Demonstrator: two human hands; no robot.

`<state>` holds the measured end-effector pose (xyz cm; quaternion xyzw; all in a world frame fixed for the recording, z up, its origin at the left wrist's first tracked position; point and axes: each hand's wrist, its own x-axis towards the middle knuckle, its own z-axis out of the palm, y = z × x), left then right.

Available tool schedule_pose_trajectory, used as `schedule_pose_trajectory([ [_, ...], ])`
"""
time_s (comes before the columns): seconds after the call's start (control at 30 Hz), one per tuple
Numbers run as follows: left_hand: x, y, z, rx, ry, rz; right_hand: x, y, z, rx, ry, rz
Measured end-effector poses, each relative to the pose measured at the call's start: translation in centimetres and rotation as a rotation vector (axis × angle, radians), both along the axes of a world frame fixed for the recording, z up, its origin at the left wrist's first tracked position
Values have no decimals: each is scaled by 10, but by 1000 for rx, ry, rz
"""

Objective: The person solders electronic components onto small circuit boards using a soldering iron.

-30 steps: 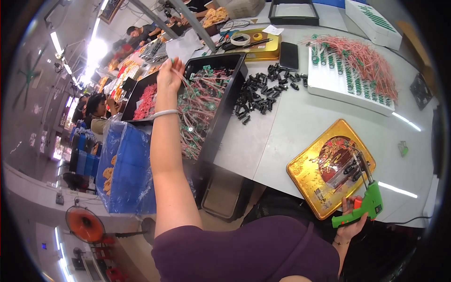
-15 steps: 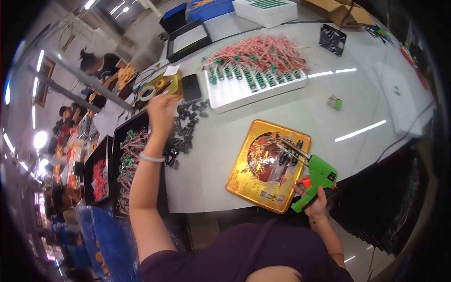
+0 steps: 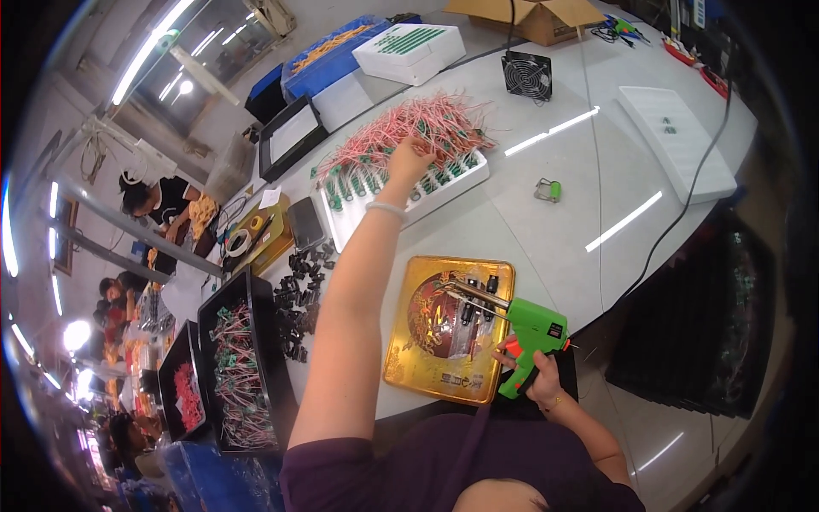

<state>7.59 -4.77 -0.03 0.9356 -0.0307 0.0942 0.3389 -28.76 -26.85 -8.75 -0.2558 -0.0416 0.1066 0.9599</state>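
Note:
My left hand reaches over the white foam tray that holds rows of green coil-like parts. Its fingers are drawn together at the edge of a heap of pink and red wires; what they pinch, if anything, is hidden. My right hand is wrapped round the handle of a green soldering gun with a red trigger. The gun's metal tip points left, above a gold tin tray. Several small black cylindrical parts lie on that tray.
Loose black pieces lie left of my left arm, beside a black bin of wired green parts. A black fan, a small green-and-metal piece and a white foam slab are on the table. A cable crosses the right side.
My left hand has moved from beside the dark flat device at left over to the wire heap and foam tray. The view has shifted; my right hand still holds the soldering gun over the gold tray.

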Motion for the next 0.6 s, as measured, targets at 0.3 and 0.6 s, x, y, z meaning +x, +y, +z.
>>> schedule_pose_trajectory([
  [0.3, -16, 54, 55, -462, -112, -60, 1, -6, 1, -13, -55, 61],
  [0.6, -12, 16, -9, -5, -30, -100, -3, -2, 2, -82, -38, 14],
])
